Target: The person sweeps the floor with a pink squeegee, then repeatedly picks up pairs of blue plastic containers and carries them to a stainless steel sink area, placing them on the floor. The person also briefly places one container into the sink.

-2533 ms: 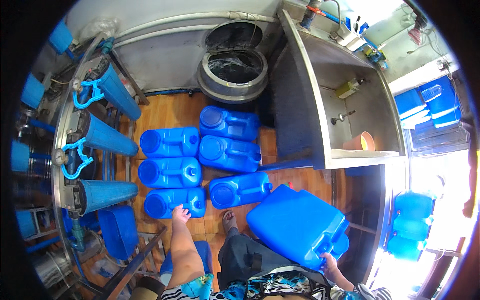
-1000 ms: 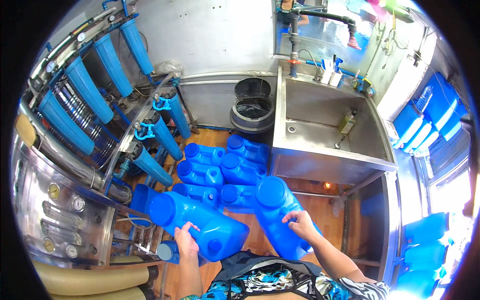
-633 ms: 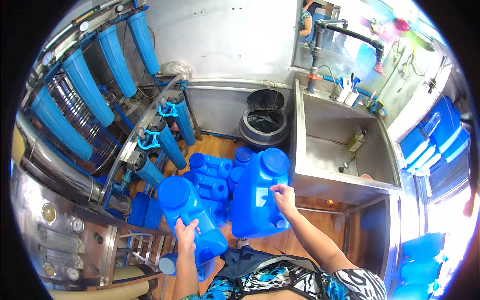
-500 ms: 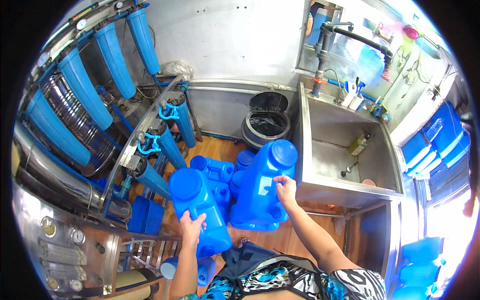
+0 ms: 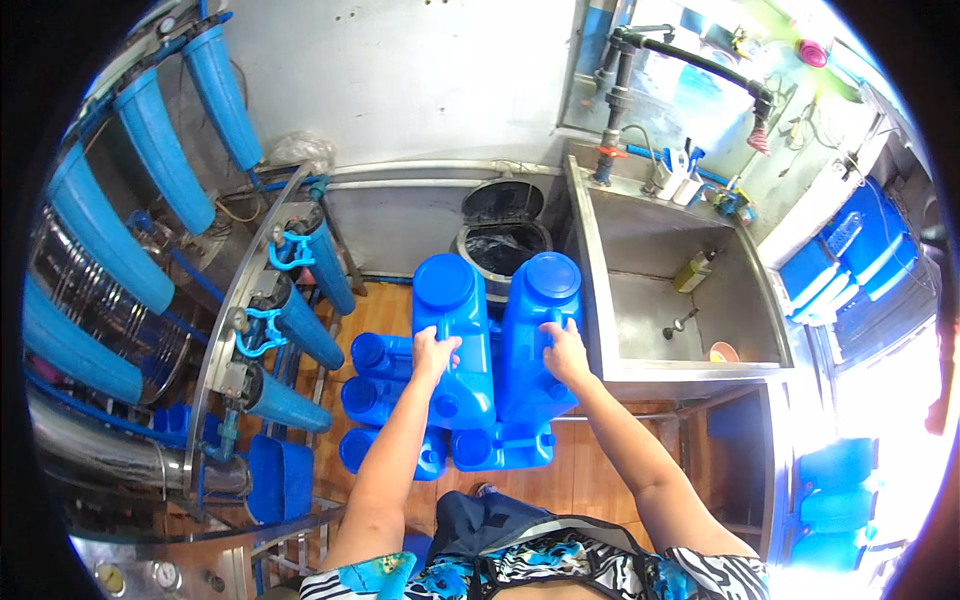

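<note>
Two large blue water jugs with round lids stand side by side in front of me. My left hand (image 5: 435,355) is closed round the handle of the left jug (image 5: 472,365), and my right hand (image 5: 566,354) grips the handle of the right jug (image 5: 522,330). Their lids face up and away from me. Other blue jugs lie lower down beside and below them: one jug (image 5: 370,352) at the left, one nearer jug (image 5: 364,402), another jug (image 5: 362,450), and a jug (image 5: 505,448) under the held pair. The held jugs partly hide these.
A steel sink (image 5: 625,375) stands close on the right, below a black pipe tap (image 5: 690,60). Behind the jugs is a lidded bin (image 5: 505,190). Blue filter housings (image 5: 285,400) line a metal frame at left, with a blue basin (image 5: 280,480) beneath.
The left jug has swung rightward and away from me, from a tilt at the left to beside the right jug. More of the lying jugs shows. My view has shifted right.
</note>
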A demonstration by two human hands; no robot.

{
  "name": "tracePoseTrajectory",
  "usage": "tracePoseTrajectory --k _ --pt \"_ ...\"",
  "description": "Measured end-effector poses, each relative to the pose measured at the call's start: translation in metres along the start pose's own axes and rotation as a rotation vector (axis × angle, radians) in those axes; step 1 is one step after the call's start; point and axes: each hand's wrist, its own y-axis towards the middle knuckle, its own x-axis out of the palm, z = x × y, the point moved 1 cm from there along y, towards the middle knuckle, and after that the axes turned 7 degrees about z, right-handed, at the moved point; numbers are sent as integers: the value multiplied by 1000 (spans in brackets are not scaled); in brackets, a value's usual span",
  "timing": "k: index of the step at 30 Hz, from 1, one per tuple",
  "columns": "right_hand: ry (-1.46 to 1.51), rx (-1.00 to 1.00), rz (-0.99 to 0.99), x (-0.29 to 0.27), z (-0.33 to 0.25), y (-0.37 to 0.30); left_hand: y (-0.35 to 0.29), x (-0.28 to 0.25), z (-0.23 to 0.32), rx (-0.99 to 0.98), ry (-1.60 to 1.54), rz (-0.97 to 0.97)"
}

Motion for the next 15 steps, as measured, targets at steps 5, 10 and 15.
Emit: tracePoseTrajectory --k 5,10,15 --pt "-3 14 136 -12 -13 -9 55 40 10 2 45 -195" --pt "-46 -68 211 -13 -15 -24 66 57 36 78 786 -136" --pt "-23 -163 224 -18 -16 -45 42 46 41 41 949 -82"
